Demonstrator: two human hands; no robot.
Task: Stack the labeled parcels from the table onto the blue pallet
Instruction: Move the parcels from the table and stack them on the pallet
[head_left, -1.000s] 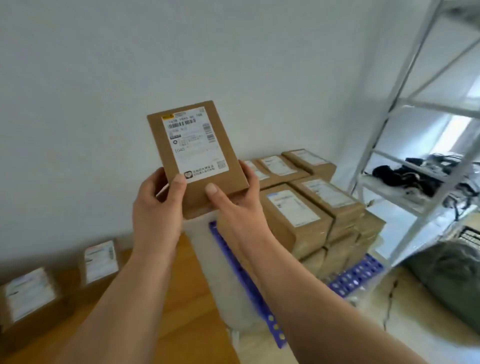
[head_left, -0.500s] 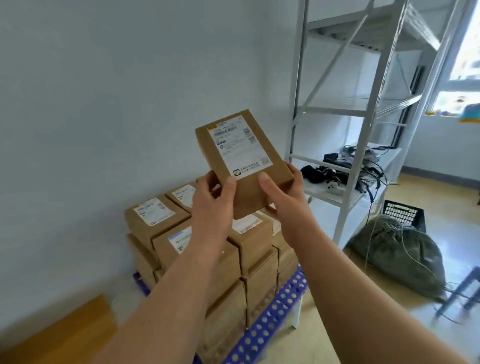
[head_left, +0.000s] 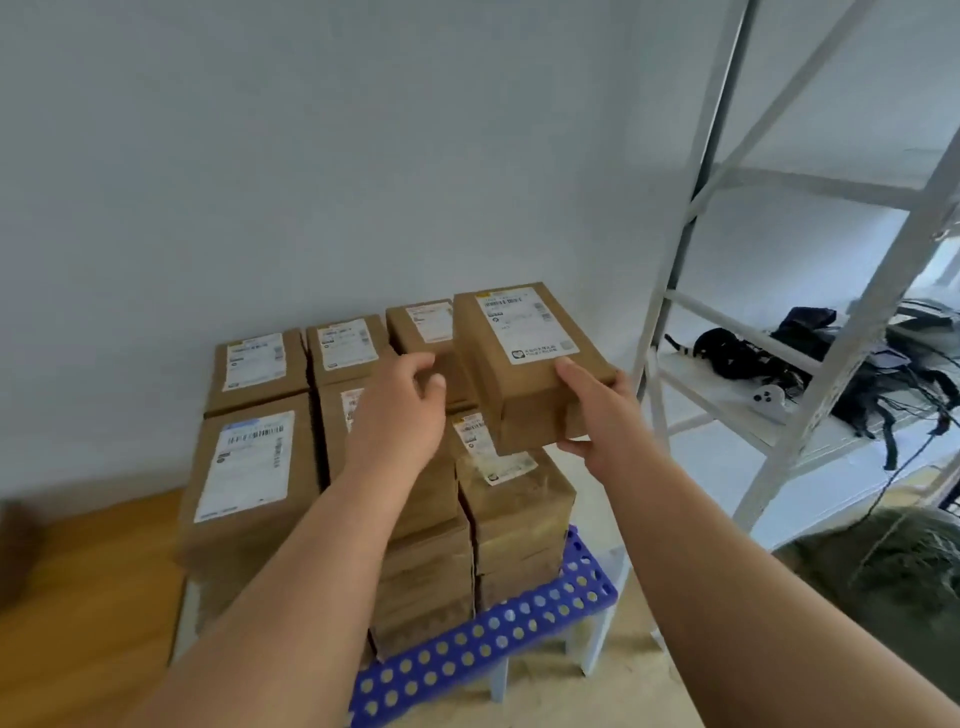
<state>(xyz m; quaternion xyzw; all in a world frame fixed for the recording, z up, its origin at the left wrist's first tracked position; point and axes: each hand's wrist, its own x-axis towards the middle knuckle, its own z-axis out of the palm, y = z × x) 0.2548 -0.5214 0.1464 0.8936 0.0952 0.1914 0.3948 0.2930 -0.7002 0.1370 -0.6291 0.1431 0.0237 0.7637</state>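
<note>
at the far left edge you see a strip of the orange-brown wooden table (head_left: 78, 597), and just right of it the stack of brown cardboard parcels with white shipping labels (head_left: 249, 467) standing in columns on the blue perforated plastic pallet (head_left: 483, 644). your left hand (head_left: 400, 410) hovers over the middle column, fingers loosely curled and gripping nothing, apart from the carried box. to its right, your right hand (head_left: 597, 415) grips the near end of the brown cardboard parcel with the white barcode label (head_left: 524, 364), thumb pressed flat on the label's lower corner and the other fingers wrapped beneath. that parcel is in the air above the right-hand column, label up, tilted, its long axis running away from you toward the pale wall (head_left: 311, 156). the open slot looks to lie straight below it, so the right hand is the one placed to lower it; the white metal shelving rack (head_left: 727, 260) stands close on the right.
</note>
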